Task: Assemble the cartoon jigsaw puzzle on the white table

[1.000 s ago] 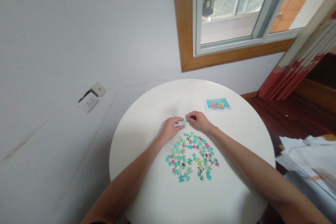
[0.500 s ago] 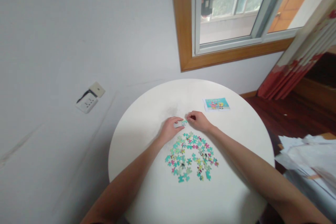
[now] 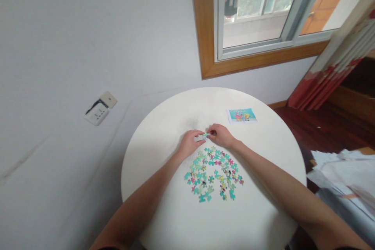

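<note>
At the middle of the white round table [image 3: 158, 136], my left hand [image 3: 189, 144] has its thumb and fingers curved around a small cluster of green-and-white jigsaw pieces [image 3: 204, 136], steadying it at the edges. From the right, my right hand [image 3: 222, 135] is closed in a pinch at the cluster's right side, on a small jigsaw piece that its fingertips partly cover. Nearer my body lies a loose spread of jigsaw pieces [image 3: 211, 163], mostly teal with some pink and yellow.
A teal picture card [image 3: 241, 116] with cartoon figures lies at the table's back right. Behind stand a wall with a socket [image 3: 97, 113] and a window [image 3: 254, 11]. Papers [image 3: 345, 172] are piled right of the table, below a red-and-white curtain [image 3: 331, 74].
My right hand has shifted slightly left, its fingertips now meeting the cluster. My left hand stays nearly in place, and the loose pieces have not moved.
</note>
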The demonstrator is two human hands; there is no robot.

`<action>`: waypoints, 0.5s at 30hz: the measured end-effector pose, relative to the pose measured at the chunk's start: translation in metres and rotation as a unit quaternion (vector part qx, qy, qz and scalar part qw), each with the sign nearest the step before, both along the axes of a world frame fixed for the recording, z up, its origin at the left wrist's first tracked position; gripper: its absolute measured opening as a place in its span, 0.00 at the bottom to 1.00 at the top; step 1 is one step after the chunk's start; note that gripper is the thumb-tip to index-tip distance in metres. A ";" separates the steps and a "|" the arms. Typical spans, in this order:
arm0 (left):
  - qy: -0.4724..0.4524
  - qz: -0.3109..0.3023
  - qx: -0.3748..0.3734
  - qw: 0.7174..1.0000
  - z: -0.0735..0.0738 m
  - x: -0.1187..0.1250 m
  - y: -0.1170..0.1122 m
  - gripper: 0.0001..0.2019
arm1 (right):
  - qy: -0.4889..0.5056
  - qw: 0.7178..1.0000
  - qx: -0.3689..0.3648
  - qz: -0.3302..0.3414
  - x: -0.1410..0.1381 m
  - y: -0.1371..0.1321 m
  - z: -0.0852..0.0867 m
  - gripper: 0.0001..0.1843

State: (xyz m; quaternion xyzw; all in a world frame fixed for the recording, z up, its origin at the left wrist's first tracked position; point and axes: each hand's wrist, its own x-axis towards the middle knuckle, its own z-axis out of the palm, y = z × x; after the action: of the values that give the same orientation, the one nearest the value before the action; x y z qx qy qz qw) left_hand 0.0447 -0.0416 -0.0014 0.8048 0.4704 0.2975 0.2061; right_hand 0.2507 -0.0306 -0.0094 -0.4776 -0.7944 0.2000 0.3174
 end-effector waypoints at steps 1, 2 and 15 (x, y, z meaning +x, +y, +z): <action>0.000 -0.002 0.001 1.000 0.000 0.000 0.000 0.15 | 0.000 1.000 0.001 -0.001 0.000 0.000 0.000 0.02; -0.002 -0.006 0.003 1.000 0.000 0.000 0.000 0.15 | -0.002 1.000 0.003 -0.002 -0.001 -0.001 0.000 0.02; 0.037 -0.051 0.043 0.997 0.001 -0.002 0.000 0.07 | -0.015 1.000 0.007 -0.006 -0.001 -0.002 0.000 0.02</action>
State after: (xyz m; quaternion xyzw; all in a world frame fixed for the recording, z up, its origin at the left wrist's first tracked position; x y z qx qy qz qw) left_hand 0.0423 -0.0414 -0.0009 0.8463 0.4229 0.2763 0.1689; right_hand 0.2493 -0.0322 -0.0090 -0.4831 -0.7977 0.1855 0.3097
